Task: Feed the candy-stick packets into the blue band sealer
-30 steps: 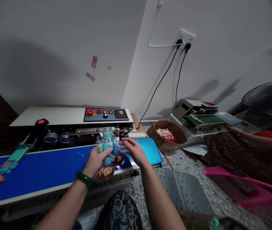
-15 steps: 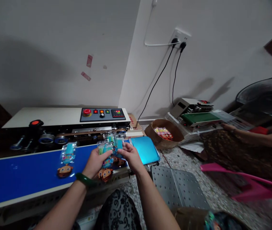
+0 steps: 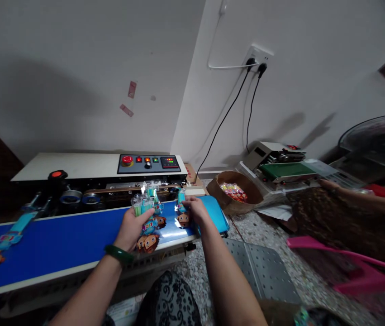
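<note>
A fanned bunch of clear printed sachets (image 3: 146, 213) is clamped upright in the left hand (image 3: 131, 228); one single sachet (image 3: 181, 213), pinched by the right hand (image 3: 197, 210), is held just right of it over the blue conveyor belt (image 3: 59, 244).

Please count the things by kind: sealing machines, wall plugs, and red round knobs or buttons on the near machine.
Sealing machines: 2 (near one, far one)
Wall plugs: 2
Red round knobs or buttons: 2
Total: 6
</note>
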The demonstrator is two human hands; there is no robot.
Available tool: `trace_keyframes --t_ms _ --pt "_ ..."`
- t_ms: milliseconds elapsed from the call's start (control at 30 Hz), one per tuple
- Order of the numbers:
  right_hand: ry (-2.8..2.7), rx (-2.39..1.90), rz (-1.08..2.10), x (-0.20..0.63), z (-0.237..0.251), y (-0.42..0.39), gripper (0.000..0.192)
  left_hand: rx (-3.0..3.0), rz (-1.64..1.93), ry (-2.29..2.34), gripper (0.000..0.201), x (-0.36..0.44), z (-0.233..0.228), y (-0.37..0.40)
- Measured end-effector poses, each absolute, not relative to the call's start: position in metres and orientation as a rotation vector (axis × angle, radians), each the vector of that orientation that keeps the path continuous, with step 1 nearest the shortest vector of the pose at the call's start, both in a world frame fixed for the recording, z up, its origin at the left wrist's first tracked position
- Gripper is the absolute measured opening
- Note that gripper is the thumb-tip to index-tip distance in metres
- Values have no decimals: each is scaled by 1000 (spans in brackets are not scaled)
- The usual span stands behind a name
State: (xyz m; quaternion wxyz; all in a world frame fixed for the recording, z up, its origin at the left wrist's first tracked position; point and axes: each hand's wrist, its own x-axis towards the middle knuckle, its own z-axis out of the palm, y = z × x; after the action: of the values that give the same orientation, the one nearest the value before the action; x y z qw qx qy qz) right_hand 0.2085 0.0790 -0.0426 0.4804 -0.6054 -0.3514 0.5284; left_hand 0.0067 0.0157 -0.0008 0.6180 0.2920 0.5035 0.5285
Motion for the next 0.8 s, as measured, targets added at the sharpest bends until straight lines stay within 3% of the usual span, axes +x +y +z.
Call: trace_keyframes --t_ms 600,800 --pt "-857 -1570 1022 227 -45 73 17 585 1430 1150 43 -12 5 21" --pt "-875 -1456 1163 218 -47 86 13 584 1387 1154 42 -9 5 18"
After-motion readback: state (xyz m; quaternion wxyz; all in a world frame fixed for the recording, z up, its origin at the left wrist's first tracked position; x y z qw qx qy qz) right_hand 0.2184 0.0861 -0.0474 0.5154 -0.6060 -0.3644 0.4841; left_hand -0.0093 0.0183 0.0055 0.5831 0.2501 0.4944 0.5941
